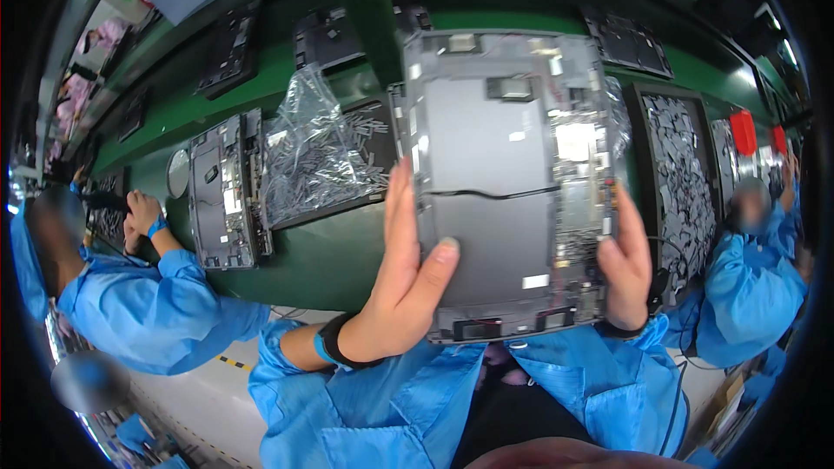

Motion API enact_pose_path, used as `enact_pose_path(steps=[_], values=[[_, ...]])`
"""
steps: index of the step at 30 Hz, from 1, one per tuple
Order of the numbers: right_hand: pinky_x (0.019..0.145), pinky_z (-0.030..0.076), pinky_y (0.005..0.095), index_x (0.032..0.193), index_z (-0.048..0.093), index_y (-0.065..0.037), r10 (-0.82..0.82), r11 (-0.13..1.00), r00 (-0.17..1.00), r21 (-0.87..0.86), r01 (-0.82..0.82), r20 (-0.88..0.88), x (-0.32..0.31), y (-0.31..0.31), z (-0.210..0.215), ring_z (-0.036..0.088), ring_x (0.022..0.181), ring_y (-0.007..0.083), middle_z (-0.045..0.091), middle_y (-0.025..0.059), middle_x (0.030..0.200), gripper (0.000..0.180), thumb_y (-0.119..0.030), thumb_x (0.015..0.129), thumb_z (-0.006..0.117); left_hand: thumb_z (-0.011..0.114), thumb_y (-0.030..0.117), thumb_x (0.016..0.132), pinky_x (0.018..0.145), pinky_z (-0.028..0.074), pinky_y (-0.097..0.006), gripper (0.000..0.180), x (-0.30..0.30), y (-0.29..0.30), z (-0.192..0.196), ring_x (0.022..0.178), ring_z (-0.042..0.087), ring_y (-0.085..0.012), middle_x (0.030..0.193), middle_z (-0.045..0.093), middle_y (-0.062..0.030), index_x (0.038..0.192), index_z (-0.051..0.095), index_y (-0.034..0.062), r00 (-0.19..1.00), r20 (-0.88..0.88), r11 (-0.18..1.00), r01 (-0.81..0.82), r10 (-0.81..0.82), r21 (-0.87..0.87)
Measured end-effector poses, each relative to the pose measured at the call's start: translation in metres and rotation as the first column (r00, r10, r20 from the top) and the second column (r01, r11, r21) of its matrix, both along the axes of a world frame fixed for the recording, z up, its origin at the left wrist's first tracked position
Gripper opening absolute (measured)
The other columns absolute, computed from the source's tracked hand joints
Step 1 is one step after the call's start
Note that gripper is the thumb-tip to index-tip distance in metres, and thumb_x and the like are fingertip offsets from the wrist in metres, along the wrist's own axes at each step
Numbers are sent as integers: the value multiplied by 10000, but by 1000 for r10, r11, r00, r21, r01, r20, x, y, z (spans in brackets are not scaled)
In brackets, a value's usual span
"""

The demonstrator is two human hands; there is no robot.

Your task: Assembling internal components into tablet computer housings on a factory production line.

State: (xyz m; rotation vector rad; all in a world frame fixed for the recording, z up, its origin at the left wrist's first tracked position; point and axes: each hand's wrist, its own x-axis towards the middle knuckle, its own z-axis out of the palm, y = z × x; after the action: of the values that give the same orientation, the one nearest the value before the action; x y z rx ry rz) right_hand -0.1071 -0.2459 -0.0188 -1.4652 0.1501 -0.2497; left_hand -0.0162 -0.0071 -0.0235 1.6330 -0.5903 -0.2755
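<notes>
Panel (508, 182) held up over the green bench (321, 252).
Left hand (404, 269) clamps its left edge, thumb on the grey back; right hand (625, 265) clamps the right edge, 2 co-workers flanking.

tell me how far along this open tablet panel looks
Looks done: the grey panel already carries boards, tape and a black cable across its middle. In hand: the left hand and right hand hold it up by its side edges, thumb on its face. Left: no cover closes it, another open panel lies on the green belt, and the tray of small parts is full.
</notes>
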Motion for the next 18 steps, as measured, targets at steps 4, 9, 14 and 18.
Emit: enact_pose_path(steps=[4,9,14,18], values=[[1080,357,345,1443,301,89,-74,995,996,68,70,55,36,-22,24,485,1276,242,465,191,1405,696,-221,900,607,520,187,967,1104,244,-369,610,43,6,31,1349,320,-256,1459,357,-175,1470,252,-29,995,-102,997,-4,-4,-79],[983,465,298,1408,389,62,2,995,979,98,-22,203,123,-70,44,612,1105,182,587,143,1280,566,-135,904,554,550,138,925,687,453,-257,255,222,57,13,798,562,-88,949,665,-40,1095,656,-20,867,228,893,-450,443,-24],[960,502,334,1404,404,37,60,973,998,225,-53,-22,271,-199,-35,630,1075,214,587,140,1279,503,-50,925,526,641,345,841,859,487,-422,496,361,116,-100,999,644,-412,1015,651,-324,1027,636,-115,862,188,532,-447,471,719],[962,497,346,1415,389,18,13,979,993,201,10,-114,330,-207,-91,619,1076,225,567,136,1299,529,7,896,492,715,352,808,918,480,-388,663,384,101,-128,1121,597,-406,1148,608,-329,1157,519,-177,768,154,496,-539,622,681]])
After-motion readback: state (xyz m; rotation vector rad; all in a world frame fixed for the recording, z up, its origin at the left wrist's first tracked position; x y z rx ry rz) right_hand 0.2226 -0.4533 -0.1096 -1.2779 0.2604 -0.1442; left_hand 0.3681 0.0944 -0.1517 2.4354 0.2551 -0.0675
